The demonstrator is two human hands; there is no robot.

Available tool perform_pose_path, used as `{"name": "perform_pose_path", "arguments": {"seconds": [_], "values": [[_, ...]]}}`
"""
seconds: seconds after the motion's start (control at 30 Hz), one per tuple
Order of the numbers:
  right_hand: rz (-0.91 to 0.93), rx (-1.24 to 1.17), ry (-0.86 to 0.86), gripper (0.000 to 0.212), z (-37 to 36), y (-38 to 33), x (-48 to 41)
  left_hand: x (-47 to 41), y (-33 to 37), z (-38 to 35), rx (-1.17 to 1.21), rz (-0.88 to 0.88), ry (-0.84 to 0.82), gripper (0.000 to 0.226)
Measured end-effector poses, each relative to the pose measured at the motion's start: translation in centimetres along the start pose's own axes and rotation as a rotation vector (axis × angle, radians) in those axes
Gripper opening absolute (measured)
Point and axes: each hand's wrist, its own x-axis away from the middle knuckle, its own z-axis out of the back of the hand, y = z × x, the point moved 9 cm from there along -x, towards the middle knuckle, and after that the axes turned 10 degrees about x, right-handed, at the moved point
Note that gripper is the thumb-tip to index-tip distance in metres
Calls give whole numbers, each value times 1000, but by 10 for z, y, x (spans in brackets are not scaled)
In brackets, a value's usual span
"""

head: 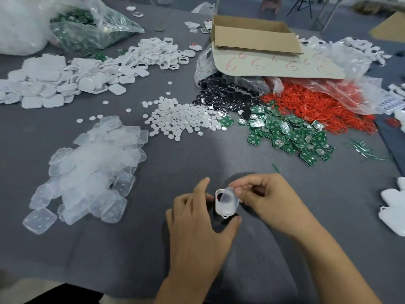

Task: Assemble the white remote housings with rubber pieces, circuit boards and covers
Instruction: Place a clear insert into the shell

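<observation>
My left hand (197,218) grips a white remote housing (220,208) at the near middle of the grey table, thumb and fingers curled round its sides. My right hand (265,198) pinches a translucent rubber piece (230,196) and holds it tilted over the housing's open face. A dark red spot shows inside the housing. Loose translucent rubber pieces (92,172) lie heaped to the left. Green circuit boards (285,132) are piled to the upper right. White covers (54,84) and white housings (157,51) lie in heaps at the back left.
Small white discs (182,121), black round parts (225,95) and red rings (317,108) spread across the middle. A cardboard box (254,36) stands at the back, plastic bags (83,25) at the back left. Finished white pieces (394,205) lie at the right edge.
</observation>
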Motion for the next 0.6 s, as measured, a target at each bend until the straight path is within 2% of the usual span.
{"name": "perform_pose_path", "arguments": {"seconds": [0.13,0.37,0.47,0.6], "values": [[74,111,-30,18,-6,-8,-2,-1,-3,-2,2,8,20,86],[131,210,46,24,-6,-13,-6,-2,-4,-2,-9,6,16,75],[77,117,77,22,-8,-6,-6,-2,-4,-3,-4,-2,19,73],[5,-19,33,18,-15,1,-5,-2,-5,-3,-12,-1,14,73]]}}
